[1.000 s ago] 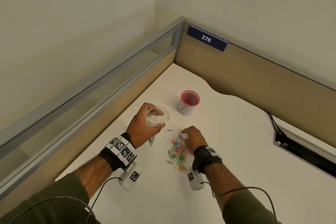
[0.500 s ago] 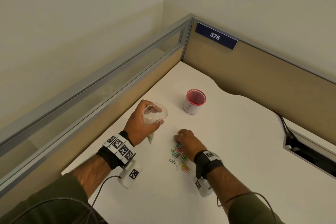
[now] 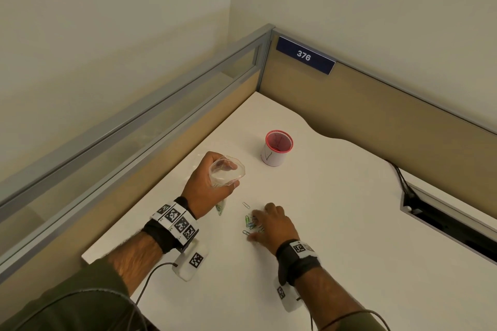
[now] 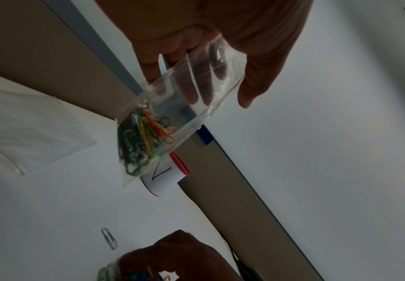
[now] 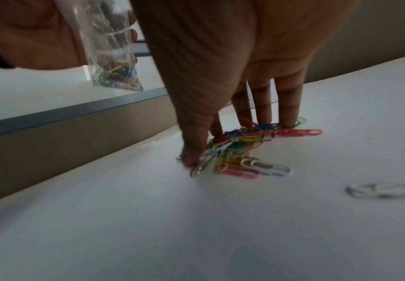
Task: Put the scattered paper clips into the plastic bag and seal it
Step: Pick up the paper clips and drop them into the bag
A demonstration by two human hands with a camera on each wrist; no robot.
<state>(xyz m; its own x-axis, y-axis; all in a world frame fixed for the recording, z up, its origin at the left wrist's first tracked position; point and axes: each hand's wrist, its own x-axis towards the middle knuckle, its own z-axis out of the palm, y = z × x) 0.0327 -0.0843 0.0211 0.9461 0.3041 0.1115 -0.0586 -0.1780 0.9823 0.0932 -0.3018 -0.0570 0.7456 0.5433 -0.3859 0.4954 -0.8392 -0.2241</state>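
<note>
My left hand (image 3: pixel 207 183) grips the clear plastic bag (image 4: pixel 172 121), mouth open, above the desk (image 3: pixel 349 223) near the red-rimmed cup (image 3: pixel 277 148). My right hand (image 3: pixel 271 226) claws thumb and fingertips around the coloured paper clips (image 5: pixel 242 150) in front of that cup.

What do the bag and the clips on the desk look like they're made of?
Plastic bag: thin, clear, glossy film; the left hand's fingers show through it. Paper clips: bent wire, mostly with a smooth coloured coating, probably plastic; some look white or bare silvery metal.
</note>
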